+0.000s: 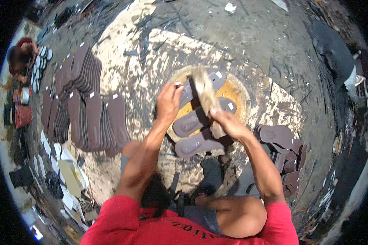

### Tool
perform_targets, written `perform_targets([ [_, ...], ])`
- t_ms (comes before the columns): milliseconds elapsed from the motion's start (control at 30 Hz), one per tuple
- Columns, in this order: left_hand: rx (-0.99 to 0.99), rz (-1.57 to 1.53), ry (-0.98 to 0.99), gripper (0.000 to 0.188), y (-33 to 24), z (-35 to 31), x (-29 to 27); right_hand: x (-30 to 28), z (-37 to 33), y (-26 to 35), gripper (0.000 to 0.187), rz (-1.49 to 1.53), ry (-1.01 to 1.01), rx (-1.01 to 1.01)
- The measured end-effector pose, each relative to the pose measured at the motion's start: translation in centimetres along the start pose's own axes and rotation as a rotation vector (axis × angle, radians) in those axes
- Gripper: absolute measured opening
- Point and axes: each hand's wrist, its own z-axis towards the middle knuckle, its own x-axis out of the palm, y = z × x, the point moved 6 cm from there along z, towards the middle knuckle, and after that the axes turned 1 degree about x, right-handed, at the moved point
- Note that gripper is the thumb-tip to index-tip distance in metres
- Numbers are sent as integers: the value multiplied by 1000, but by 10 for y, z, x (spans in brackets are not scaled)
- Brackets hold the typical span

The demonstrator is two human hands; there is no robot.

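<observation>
A: What is entered at far left?

B: Brown soles [94, 116], stacked in overlapping rows. Small white labels are stuck near their upper ends; any print is too small to be read.

A: Next, the left hand [169, 102]?

B: Raised from the lower edge on a slanted forearm, fingers bent, beside the upper sandal [185, 94]. Whether anything is gripped cannot be told. Between it and the soles, a strip of pale, worn flooring [145, 108] is left open.

A: Centre?

B: Round yellow board [241, 92]. Three grey-brown sandals with dark straps are laid across it, one above another, the upper sandal included; the lowest [190, 148] is set at the near rim. Marks on the footbeds are not legible. Below, dark lettering is borne by a red shirt [159, 228].

A: The bar?

B: Pale brown bar [205, 90], blurred, slanted over the sandals. Its lower part is grasped by the right hand [229, 124], thumb laid along it; the forearm is angled up and inward.

A: Far right?

B: Piled brown sandals [276, 134], well apart from the board's edge, with pale flooring between.
</observation>
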Motion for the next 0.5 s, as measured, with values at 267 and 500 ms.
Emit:
perform_targets([
  [267,-493,-119,89,24,10,-28,2,19,12,-23,58,261,-95,-127],
  [500,-291,-3,85,21,18,-40,8,-14,-89,113,56,233,-146,-307],
])
